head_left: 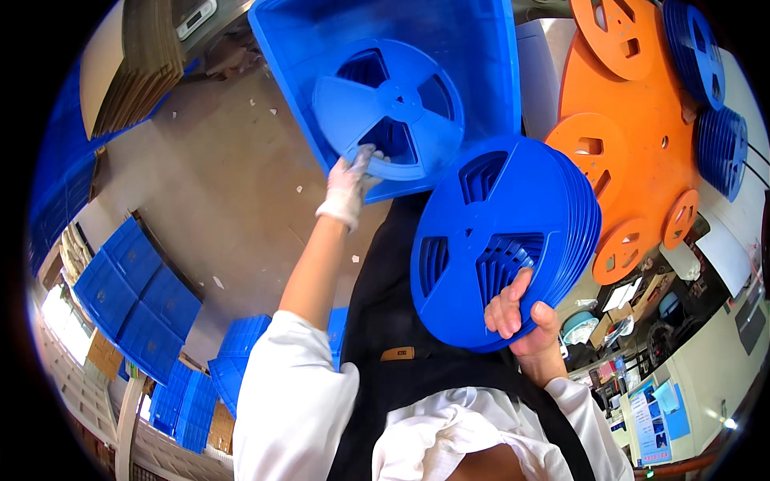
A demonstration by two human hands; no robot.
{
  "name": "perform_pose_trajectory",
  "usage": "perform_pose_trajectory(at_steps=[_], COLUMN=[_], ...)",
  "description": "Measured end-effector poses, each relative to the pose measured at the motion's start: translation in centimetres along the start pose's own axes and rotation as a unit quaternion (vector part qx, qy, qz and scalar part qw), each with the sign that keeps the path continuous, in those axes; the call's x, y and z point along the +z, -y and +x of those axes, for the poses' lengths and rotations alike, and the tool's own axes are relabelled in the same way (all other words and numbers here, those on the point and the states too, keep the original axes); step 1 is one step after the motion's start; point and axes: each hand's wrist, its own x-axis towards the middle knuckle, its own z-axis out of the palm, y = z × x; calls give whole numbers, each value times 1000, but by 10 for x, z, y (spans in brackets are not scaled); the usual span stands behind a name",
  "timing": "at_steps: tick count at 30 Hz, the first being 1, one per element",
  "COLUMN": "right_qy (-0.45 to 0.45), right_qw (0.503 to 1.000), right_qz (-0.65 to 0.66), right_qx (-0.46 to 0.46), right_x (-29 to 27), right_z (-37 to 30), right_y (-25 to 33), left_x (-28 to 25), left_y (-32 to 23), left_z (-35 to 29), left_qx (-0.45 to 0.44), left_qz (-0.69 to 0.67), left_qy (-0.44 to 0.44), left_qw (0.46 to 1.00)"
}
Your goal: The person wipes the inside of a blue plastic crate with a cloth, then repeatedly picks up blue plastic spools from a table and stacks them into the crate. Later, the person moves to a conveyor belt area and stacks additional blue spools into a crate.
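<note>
Step in hand, as judged: a single blue reel (397, 99) is being handled at the bin while a nested blue stack (473, 232) is kept in front of the apron. Direction, into or out of the bin, cannot be told.

Grip, left: the left hand (354, 183), in a pale glove with greyed fingertips, pinches the near rim of the single reel, just below one window. The reel lies face-up within the mouth of the blue bin (495, 68), at the far side; contact with anything beneath is hidden. Grip, right: the right hand (533, 343), fingers bare, holds the near rim of the stack, fingers curled over the front face, thumb at the right edge.

Next move, judged: calls for a steady left pinch clear of the bin wall, the right hand stopping the stack from fanning.

Materials: reels look like smooth, semi-gloss moulded plastic; round, thin-rimmed, three windows about a small hub. Stack edges show as close ridges. Bin: glossy, straight-walled. To the right, a matte orange tabletop (646, 148) bears orange discs (613, 32) with cut-outs and ribbed blue reel piles (722, 154).
</note>
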Motion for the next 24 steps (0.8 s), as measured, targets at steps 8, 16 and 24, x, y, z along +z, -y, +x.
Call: perform_pose_trajectory(at_steps=[8, 16, 24], right_qy=[20, 147, 300], right_qw=[999, 973, 914], right_qz=[43, 176, 271], right_qx=[17, -9, -43], right_x=[-10, -29, -37], right_z=[-4, 6, 27], right_y=[0, 10, 6], left_x=[17, 34, 165], left_y=[56, -7, -51], left_z=[115, -16, -149], left_qx=[-125, 325, 364], left_qz=[290, 532, 558], left_qy=[-171, -36, 332], left_qw=[933, 781, 667])
